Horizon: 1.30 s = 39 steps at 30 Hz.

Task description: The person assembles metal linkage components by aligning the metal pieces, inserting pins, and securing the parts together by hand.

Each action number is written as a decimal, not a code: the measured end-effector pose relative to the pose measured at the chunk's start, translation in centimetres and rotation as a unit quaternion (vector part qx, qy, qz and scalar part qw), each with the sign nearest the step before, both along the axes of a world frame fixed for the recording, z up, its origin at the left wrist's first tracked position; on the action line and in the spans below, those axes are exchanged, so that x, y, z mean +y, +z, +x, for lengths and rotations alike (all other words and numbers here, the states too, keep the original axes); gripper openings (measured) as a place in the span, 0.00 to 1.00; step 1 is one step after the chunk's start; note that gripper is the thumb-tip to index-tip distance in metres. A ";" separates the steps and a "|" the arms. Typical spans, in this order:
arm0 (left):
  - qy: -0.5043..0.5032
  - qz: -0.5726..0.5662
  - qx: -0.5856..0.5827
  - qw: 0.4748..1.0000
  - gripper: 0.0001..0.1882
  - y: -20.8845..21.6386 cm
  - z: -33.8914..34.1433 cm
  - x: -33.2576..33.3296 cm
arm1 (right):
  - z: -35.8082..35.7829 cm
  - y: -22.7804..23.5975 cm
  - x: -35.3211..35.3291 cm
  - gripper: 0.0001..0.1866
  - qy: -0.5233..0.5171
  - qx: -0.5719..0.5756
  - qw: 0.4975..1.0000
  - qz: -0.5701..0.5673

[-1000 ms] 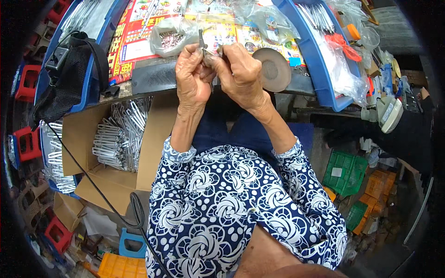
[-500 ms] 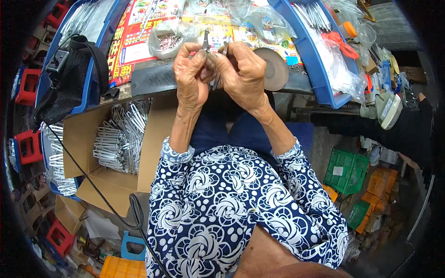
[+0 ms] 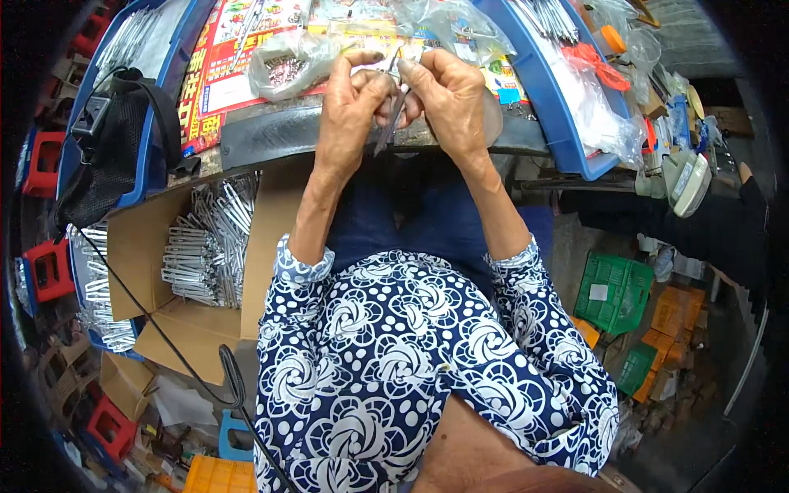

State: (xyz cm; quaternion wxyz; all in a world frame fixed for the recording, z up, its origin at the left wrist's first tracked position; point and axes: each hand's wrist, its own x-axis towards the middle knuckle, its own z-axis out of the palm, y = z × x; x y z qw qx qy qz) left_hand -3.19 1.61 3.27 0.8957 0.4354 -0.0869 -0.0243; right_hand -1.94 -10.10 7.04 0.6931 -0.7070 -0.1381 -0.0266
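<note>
Over the front edge of the workbench [image 3: 271, 133], my left hand [image 3: 352, 103] and my right hand [image 3: 452, 97] are close together with fingers pinched. Between them is a slim metal piece [image 3: 393, 122], its dark narrow end pointing down toward my lap and its bright tip showing past my fingertips. Both hands grip it; the exact kind of part cannot be made out, and the fingers cover its middle. Just left of my left hand lies a clear plastic bag [image 3: 261, 76] with small shiny parts inside. A round brownish disc [image 3: 493, 120] is partly hidden behind my right hand.
A blue tray [image 3: 579, 154] with thin metal rods stands right; another blue tray [image 3: 174, 51] stands left, a black mesh bag [image 3: 107, 164] hanging over it. Below the bench, a cardboard box [image 3: 133, 255] holds many metal pieces. A green crate [image 3: 612, 296] sits right, near another person's dark sleeve [image 3: 641, 215].
My hands have shifted slightly right and spread a little apart. The metal piece now shows more of its length, with its dark end hanging between them.
</note>
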 end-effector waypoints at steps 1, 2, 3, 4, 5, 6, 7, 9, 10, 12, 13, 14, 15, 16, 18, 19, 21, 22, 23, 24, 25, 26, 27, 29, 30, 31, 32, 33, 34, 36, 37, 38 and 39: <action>0.051 0.101 -0.028 0.993 0.16 0.3 -0.1 -0.3 | 0.1 -0.1 -0.1 0.10 -0.008 -0.008 1.000 0.002; 0.102 0.201 -0.056 0.973 0.18 0.5 -0.2 -0.5 | 0.2 -0.2 -0.2 0.10 -0.016 -0.015 1.000 0.005; 0.092 0.193 -0.049 0.976 0.18 0.6 -0.2 -0.6 | 0.4 -0.4 -0.4 0.10 -0.018 -0.015 1.000 0.005; 0.092 0.194 -0.049 0.975 0.18 0.6 -0.3 -0.8 | 0.5 -0.5 -0.6 0.09 -0.014 -0.006 1.000 0.009; 0.134 0.249 -0.080 0.956 0.17 0.6 -0.4 -0.9 | 0.6 -0.5 -0.8 0.09 -0.010 0.003 1.000 0.012; 0.176 0.303 -0.110 0.930 0.16 0.6 -0.5 -1.1 | 0.8 -0.4 -0.9 0.09 -0.011 0.003 1.000 0.013; 0.164 0.321 -0.110 0.926 0.14 1.0 -0.6 -1.0 | 0.9 -0.3 -1.1 0.09 -0.016 0.014 1.000 0.010; 0.162 0.336 -0.116 0.920 0.13 1.1 -0.7 -1.3 | 1.0 0.1 -1.3 0.08 -0.023 0.024 0.999 0.008; 0.163 0.351 -0.122 0.914 0.13 1.2 -0.7 -1.3 | 1.0 0.4 -1.2 0.08 -0.031 0.033 0.999 0.000; 0.167 0.380 -0.160 0.896 0.14 0.9 -0.4 -1.2 | 1.2 0.4 -1.3 0.08 -0.038 0.042 0.998 -0.008; 0.172 0.408 -0.197 0.875 0.14 0.9 -0.3 -1.1 | 1.4 0.1 -1.3 0.08 -0.038 0.043 0.998 -0.006; 0.173 0.409 -0.198 0.874 0.14 0.9 -0.2 -1.1 | 1.6 0.0 -1.3 0.09 -0.038 0.045 0.998 -0.003; 0.189 0.432 -0.218 0.855 0.14 1.0 -0.1 -1.2 | 1.7 0.0 -1.4 0.09 -0.038 0.044 0.998 -0.002; 0.203 0.453 -0.237 0.835 0.15 1.1 -0.1 -1.2 | 1.6 0.4 -1.4 0.09 -0.033 0.039 0.999 -0.016; 0.209 0.448 -0.225 0.840 0.14 1.3 0.1 -1.4 | 1.6 1.2 -1.2 0.09 -0.028 0.034 0.999 -0.029; 0.216 0.443 -0.212 0.844 0.14 1.3 0.1 -1.4 | 1.6 1.6 -0.9 0.10 -0.017 0.020 0.999 -0.028; 0.209 0.413 -0.197 0.864 0.14 1.2 0.2 -1.2 | 1.7 1.7 -0.8 0.11 -0.004 0.006 1.000 -0.027; 0.201 0.380 -0.183 0.884 0.14 1.3 0.3 -1.2 | 1.8 1.8 -0.8 0.11 0.007 -0.013 0.999 -0.037; 0.198 0.386 -0.172 0.885 0.13 1.3 0.4 -1.1 | 1.9 1.8 -0.8 0.12 0.018 -0.032 0.998 -0.047; 0.198 0.385 -0.173 0.885 0.13 1.4 0.4 -1.0 | 1.9 2.0 -0.8 0.12 0.018 -0.033 0.998 -0.047; 0.175 0.363 -0.160 0.901 0.13 1.5 0.3 -0.8 | 1.9 2.1 -0.9 0.12 0.020 -0.031 0.998 -0.055; 0.153 0.341 -0.147 0.916 0.12 1.6 0.3 -0.7 | 1.9 2.1 -0.9 0.12 0.022 -0.029 0.997 -0.063; 0.154 0.341 -0.147 0.916 0.12 1.3 0.4 -0.5 | 1.8 2.2 -1.0 0.12 0.023 -0.030 0.997 -0.063; 0.096 0.204 -0.067 0.972 0.11 0.7 0.9 -0.2 | 1.7 2.2 -1.1 0.12 0.020 0.022 0.999 0.017; 0.097 0.204 -0.066 0.972 0.11 0.5 1.0 0.0 | 2.0 1.7 -1.5 0.12 0.021 0.023 0.999 0.017; 0.082 0.140 -0.042 0.986 0.10 0.5 1.1 0.0 | 2.4 0.8 -2.2 0.11 -0.001 -0.013 0.999 -0.030; 0.070 0.076 -0.017 0.994 0.10 0.5 1.1 0.1 | 2.6 0.0 -2.5 0.11 -0.019 -0.048 0.996 -0.076; 0.067 0.044 -0.005 0.997 0.11 0.5 1.0 0.2 | 2.4 -0.7 -2.7 0.11 0.000 -0.008 0.997 -0.071; 0.065 0.044 -0.005 0.997 0.11 0.6 1.1 0.3 | 2.3 -1.3 -2.7 0.11 -0.002 -0.008 0.997 -0.071; 0.023 0.018 0.018 0.999 0.11 0.7 1.1 0.3 | 2.4 -2.4 -2.4 0.12 0.066 -0.005 0.998 -0.022; 0.025 0.019 0.019 0.999 0.11 0.5 1.2 0.3 | 2.3 -2.1 -2.3 0.13 0.077 -0.002 0.996 -0.035; 0.028 0.005 0.019 0.999 0.11 0.0 1.3 0.3 | 2.2 -2.1 -2.1 0.13 0.079 -0.001 0.996 -0.035; 0.030 -0.008 0.019 0.999 0.11 -0.3 1.3 0.3 | 2.0 -2.1 -1.9 0.13 0.076 -0.005 0.996 -0.035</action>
